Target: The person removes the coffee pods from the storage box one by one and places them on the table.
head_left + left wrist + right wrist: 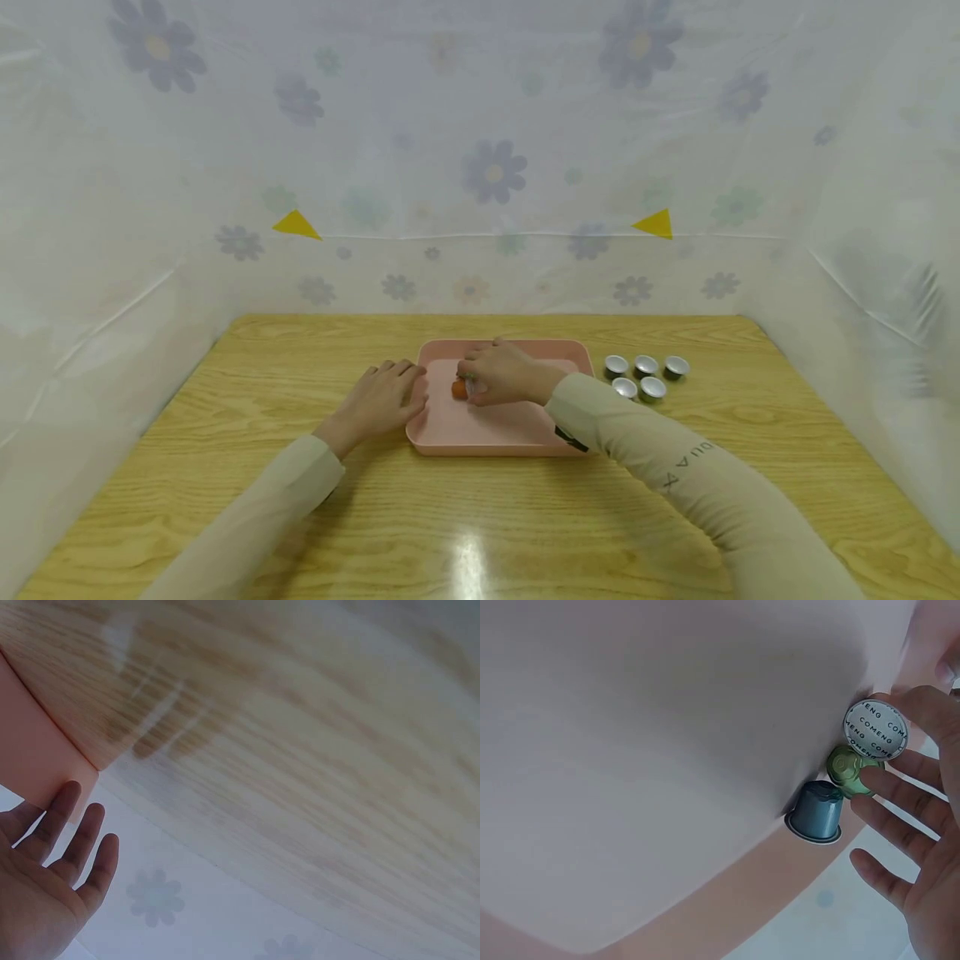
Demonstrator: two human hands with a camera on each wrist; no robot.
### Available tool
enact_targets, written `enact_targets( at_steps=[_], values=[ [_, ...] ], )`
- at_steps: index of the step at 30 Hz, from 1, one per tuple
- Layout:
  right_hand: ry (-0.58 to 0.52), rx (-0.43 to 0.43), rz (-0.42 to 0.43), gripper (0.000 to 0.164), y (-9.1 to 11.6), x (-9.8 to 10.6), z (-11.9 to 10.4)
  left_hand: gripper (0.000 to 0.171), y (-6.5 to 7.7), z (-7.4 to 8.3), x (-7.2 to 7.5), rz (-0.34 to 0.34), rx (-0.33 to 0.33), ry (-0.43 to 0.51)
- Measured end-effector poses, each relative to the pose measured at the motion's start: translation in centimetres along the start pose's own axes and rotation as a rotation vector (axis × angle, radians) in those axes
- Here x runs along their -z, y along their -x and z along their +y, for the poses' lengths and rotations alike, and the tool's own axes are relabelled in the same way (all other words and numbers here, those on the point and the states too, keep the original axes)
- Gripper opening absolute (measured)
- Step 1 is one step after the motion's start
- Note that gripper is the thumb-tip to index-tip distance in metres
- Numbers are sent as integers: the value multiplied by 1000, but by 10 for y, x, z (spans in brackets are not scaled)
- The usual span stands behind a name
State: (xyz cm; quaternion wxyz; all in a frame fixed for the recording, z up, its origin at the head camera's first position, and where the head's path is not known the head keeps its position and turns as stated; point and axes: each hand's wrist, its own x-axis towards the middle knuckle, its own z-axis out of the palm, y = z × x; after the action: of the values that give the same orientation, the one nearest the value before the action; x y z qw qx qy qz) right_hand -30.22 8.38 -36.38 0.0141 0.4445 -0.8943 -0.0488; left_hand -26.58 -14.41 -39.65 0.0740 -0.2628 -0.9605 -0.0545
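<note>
A shallow pink tray [495,429] lies on the wooden table. My left hand [381,396] rests relaxed at its left edge, fingertips against the side wall. Over the tray's left half, my right hand [501,372] pinches an orange coffee capsule [459,389] between thumb and finger. Its printed white lid [876,729] faces the right wrist camera. Close beside it in that view are a green capsule [847,766], right at my fingertips, and a blue capsule [817,812]. In the head view my right hand mostly hides these two.
To the right of the tray, several dark capsules [645,366] stand with silver lids up, near my right sleeve [600,408]. White flowered sheeting [480,275] closes off the back and both sides of the table. Two yellow triangles [297,225] mark the back sheet.
</note>
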Motion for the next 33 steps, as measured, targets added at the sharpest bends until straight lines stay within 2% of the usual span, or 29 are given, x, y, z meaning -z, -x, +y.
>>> enact_targets(
  at_steps=[14,22,33],
  values=[
    [104,4,-45,33,-7,-3,-3,45,-1,-1,-2,4,6,11],
    [112,-6,-55,33,-8,-3,-4,45,0,0,0,8,1,9],
    [79,-55,-129,37,-10,-3,-4,45,0,1,0,-2,2,13]
  ],
)
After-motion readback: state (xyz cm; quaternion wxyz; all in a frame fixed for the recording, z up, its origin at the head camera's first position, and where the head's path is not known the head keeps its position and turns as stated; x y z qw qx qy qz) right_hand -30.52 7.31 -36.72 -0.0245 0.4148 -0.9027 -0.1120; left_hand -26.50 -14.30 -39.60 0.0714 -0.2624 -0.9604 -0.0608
